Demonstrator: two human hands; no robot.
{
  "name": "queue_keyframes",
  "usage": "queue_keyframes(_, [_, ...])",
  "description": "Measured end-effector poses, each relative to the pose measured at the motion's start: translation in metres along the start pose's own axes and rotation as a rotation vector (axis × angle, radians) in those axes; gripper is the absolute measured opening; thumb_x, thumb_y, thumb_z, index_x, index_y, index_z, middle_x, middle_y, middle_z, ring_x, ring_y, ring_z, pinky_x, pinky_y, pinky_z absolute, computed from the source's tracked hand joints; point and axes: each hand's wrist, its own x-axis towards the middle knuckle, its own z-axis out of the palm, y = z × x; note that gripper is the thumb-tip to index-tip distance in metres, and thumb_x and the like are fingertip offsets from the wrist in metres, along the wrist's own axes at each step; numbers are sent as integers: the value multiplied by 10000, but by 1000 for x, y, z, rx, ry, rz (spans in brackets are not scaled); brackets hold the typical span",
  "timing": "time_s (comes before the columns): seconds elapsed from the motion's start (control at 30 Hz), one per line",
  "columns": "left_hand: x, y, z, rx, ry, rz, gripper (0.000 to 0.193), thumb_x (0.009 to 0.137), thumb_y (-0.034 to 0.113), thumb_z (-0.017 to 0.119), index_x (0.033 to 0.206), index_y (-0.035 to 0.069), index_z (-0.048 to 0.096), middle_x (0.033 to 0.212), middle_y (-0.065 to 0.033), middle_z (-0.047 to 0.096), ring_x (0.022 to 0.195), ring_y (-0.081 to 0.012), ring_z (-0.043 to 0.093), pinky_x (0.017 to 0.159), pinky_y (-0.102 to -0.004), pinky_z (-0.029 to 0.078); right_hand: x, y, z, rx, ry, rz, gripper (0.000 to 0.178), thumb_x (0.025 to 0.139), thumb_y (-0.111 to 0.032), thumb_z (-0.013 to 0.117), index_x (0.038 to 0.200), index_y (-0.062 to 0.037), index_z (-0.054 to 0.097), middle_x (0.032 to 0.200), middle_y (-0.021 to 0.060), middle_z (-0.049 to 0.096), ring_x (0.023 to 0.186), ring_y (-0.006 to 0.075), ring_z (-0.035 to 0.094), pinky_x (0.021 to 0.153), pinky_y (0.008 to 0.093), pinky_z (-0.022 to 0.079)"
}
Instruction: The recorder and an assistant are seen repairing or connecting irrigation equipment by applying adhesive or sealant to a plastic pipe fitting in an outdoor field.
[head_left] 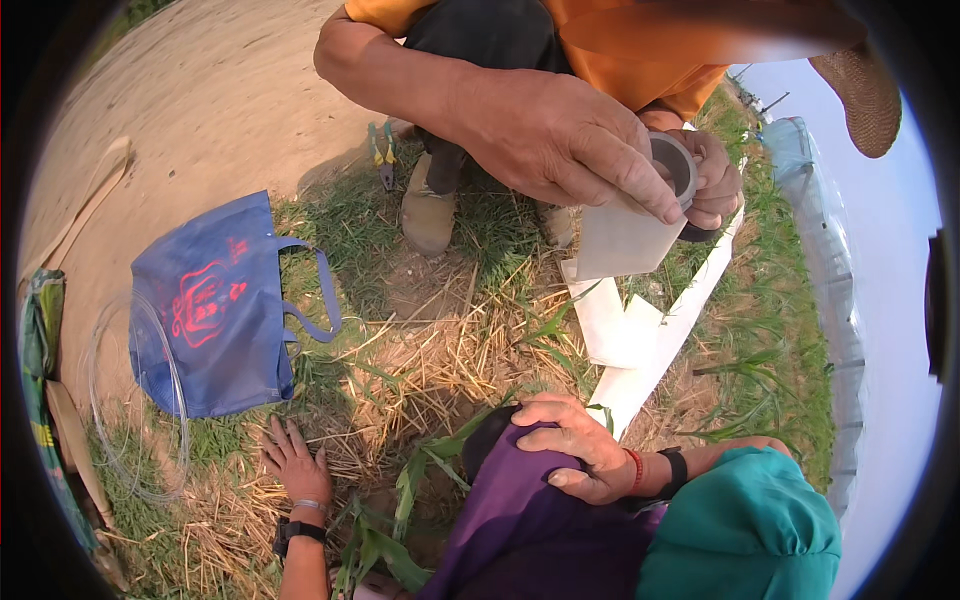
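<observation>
Head view: blue bag lies just ahead of the nearer left hand, fingers spread; right hand rests, thumb apart, on purple knee.

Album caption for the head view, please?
Left hand near blue bag, right hand on purple knee; a co-worker's hands hold a grey ring.

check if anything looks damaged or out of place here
The flat white sheet on the ground looks oddly jagged, with a V-shaped notch; cut, torn or folded, I can't tell. A thin clear coil lies loosely, partly over the blue fabric bag, looking untidy rather than damaged.
</observation>
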Motion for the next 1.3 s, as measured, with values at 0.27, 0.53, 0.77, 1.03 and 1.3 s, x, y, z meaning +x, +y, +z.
queue_keyframes(0.27, [1,2,-5,-5,-30,-27,767,863,271,626,1489,27,256,1615,-149,56,1452,-445,72,1154,-578,84,-2,0,2,-11,14,-10,377,919,-244,559,1248,-62,571,1352,159,489,1256,376,445,1056,486,343])
queue_keyframes(0.53, [1,3,-6,9,-70,-63,822,835,286,685,1488,22,263,1607,-161,69,1451,-443,79,1162,-576,82,-3,0,2,-23,-5,13,391,924,-255,538,1268,-70,562,1374,145,479,1294,377,414,1077,492,329])
queue_keyframes(0.77, [1,7,-11,6,-79,-67,789,848,291,664,1479,11,283,1609,-160,59,1453,-441,68,1165,-569,81,-4,0,2,-45,11,1,400,930,-264,536,1282,-75,555,1370,138,486,1299,374,413,1074,495,332])
queue_keyframes(1.03, [0,8,-16,-16,-96,-71,789,836,262,679,1466,-12,290,1614,-155,33,1453,-435,78,1165,-555,88,-2,-3,1,3,-1,12,417,898,-228,561,1290,-88,554,1370,125,483,1306,341,409,1103,502,293])
queue_keyframes(1.3, [3,12,-15,9,-92,-76,807,844,258,680,1480,-11,262,1613,-157,32,1447,-444,90,1161,-560,95,-5,-3,2,18,22,25,411,900,-235,547,1281,-81,561,1364,128,481,1308,334,407,1109,500,291])
